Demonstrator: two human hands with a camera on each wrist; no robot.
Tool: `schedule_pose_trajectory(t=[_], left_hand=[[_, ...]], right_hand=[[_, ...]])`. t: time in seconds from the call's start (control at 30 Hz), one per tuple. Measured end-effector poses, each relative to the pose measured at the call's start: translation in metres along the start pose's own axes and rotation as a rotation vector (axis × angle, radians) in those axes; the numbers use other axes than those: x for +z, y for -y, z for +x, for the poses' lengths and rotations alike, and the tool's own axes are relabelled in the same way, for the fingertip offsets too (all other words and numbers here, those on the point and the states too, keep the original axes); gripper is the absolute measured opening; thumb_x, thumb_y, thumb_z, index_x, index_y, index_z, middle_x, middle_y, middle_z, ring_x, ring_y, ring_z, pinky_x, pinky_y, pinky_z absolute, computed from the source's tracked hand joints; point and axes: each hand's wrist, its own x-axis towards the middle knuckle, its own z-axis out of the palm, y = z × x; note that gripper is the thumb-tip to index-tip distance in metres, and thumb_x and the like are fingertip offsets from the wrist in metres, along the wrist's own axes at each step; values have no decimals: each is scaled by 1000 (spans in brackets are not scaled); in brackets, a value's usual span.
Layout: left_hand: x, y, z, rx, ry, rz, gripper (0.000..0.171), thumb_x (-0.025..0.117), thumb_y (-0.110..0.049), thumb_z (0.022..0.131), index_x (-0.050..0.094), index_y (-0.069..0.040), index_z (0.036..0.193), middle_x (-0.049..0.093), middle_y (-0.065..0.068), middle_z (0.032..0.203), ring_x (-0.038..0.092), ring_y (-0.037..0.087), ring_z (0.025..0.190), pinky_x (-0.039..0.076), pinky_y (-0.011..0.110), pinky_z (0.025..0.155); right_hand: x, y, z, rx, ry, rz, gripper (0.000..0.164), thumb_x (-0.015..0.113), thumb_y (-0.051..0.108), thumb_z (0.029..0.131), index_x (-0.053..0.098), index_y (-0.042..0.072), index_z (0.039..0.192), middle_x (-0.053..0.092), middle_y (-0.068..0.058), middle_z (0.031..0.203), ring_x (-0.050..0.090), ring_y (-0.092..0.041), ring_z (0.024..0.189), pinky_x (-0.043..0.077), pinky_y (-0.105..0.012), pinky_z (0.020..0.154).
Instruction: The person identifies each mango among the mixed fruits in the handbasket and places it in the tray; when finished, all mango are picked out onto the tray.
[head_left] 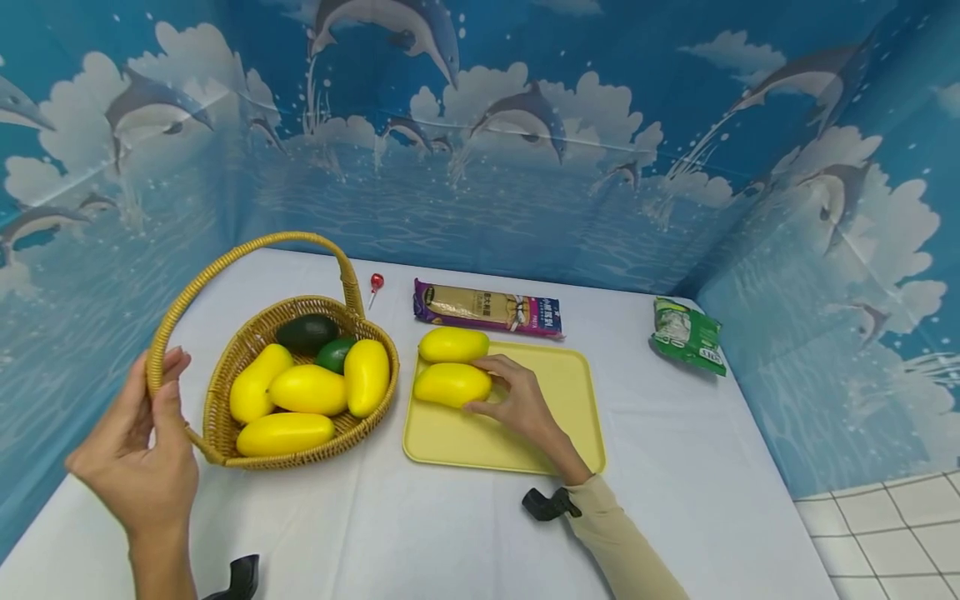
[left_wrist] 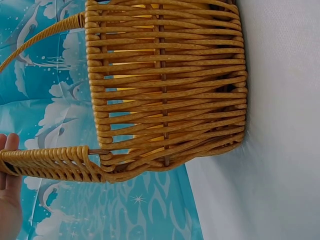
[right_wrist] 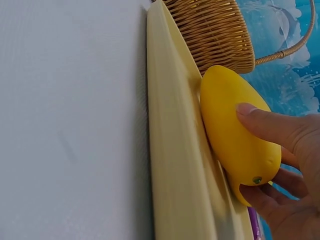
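Observation:
My left hand (head_left: pixel 146 446) grips the handle (head_left: pixel 174 312) of a wicker basket (head_left: pixel 213 417) at the left of the table. Inside the basket lie several yellow mangoes (head_left: pixel 307 389), a dark avocado (head_left: pixel 307 334) and a green fruit (head_left: pixel 335 355) partly hidden behind a mango. Over a yellow tray (head_left: pixel 558 408), my right hand (head_left: pixel 517 400) holds a mango (right_wrist: pixel 235 125) by its right end, thumb on the near side and fingers on the far side. Just behind it, a second mango (head_left: pixel 453 344) lies at the tray's far left corner.
A pasta packet (head_left: pixel 487 308) lies behind the tray. A red lollipop (head_left: pixel 377 282) is between that packet and the basket. At the far right sits a green snack bag (head_left: pixel 687 335). A dolphin-print curtain (head_left: pixel 480 200) encloses the white table (head_left: pixel 420 533) at the back and sides.

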Motion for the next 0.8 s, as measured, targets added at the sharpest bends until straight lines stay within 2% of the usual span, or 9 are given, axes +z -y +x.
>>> schedule_pose_trajectory(t=[0.33, 0.8], left_hand=[[0, 0, 1, -1, -4, -22, 35, 73, 10, 97, 74, 2, 130, 75, 31, 120, 79, 19, 111, 60, 22, 98], [-1, 1, 0, -10, 4, 2, 37, 73, 10, 97, 74, -2, 132, 75, 29, 122, 78, 19, 113, 60, 22, 98]], right_hand=[[0, -1, -2, -61, -16, -14, 65, 97, 4, 77, 70, -4, 136, 71, -18, 135, 69, -35, 125, 61, -39, 105], [-5, -1, -5, -45, 2, -20, 66, 97, 6, 77, 70, -5, 136, 72, -18, 133, 70, -34, 123, 61, -40, 106]])
